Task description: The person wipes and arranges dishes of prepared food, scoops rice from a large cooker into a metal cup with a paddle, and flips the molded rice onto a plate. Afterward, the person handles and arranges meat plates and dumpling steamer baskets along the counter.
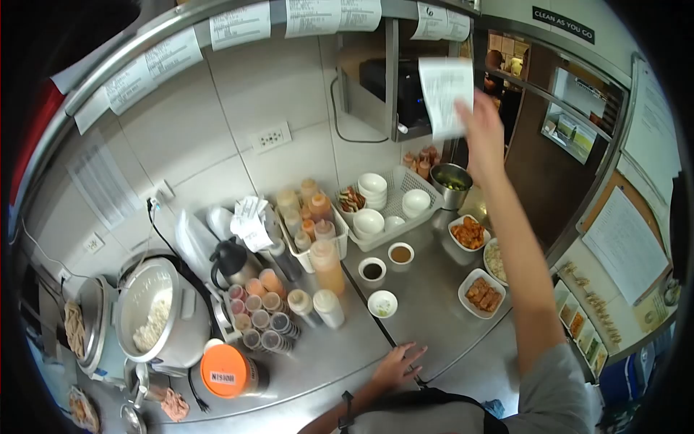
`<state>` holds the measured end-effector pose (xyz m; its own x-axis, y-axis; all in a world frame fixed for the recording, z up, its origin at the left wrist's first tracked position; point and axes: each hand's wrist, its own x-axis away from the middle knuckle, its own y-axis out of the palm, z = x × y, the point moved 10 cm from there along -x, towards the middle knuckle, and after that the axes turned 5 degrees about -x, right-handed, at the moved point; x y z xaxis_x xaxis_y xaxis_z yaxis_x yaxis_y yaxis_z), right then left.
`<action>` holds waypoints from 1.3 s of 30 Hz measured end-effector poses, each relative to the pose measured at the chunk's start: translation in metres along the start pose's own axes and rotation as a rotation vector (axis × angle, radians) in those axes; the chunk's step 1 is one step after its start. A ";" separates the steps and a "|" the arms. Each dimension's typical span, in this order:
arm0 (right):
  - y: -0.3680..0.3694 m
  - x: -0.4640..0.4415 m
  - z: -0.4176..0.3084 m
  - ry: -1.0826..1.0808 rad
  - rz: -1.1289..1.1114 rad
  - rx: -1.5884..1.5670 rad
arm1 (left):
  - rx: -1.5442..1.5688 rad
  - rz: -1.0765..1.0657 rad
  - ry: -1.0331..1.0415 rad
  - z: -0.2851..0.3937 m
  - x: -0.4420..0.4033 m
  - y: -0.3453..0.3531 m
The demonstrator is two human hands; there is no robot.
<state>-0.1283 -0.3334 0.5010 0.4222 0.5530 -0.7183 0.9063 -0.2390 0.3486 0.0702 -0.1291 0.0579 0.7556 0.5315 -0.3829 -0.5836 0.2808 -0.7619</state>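
Note:
My right hand (481,123) is raised at the upper right, its fingers closed on the edge of a printed paper slip (447,98) in front of the black machine. My left hand (396,367) rests near the counter's front edge with its fingers spread and nothing in it. Ahead of it stand a small bowl with green bits (382,304), a bowl of dark sauce (372,270) and a bowl of brown sauce (400,253). Beside my right forearm are a square dish of browned pieces (481,294), a dish of reddish food (469,233) and a partly hidden bowl of rice (495,261).
A basket of white bowls (397,224) and a metal pot of greens (451,185) stand at the back. Sauce bottles (325,264) and small cups (262,318) crowd the middle. Leftward are an orange-lidded tub (225,369) and a rice cooker (159,311). Slips hang along the rail (181,20).

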 end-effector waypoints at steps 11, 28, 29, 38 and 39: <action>0.080 -0.140 0.022 0.101 -0.142 -0.065 | 0.008 -0.003 0.027 -0.011 0.003 0.009; -0.166 0.396 0.000 1.074 -0.838 1.087 | -0.004 0.046 -0.057 -0.013 0.020 0.000; -0.197 0.439 -0.016 1.095 -0.733 1.186 | 0.018 0.044 -0.125 -0.015 0.024 0.003; -0.285 0.609 -0.162 0.644 -0.083 1.386 | 0.302 -0.214 -0.041 0.097 -0.038 0.091; -0.295 0.617 -0.174 0.641 -0.036 1.418 | 0.339 -0.253 -0.015 0.122 -0.057 0.104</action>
<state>-0.1388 0.2169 0.0597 0.6562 0.7228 -0.2166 0.3493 -0.5454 -0.7619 -0.0697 -0.0325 0.0646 0.8847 0.4230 -0.1960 -0.4468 0.6496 -0.6151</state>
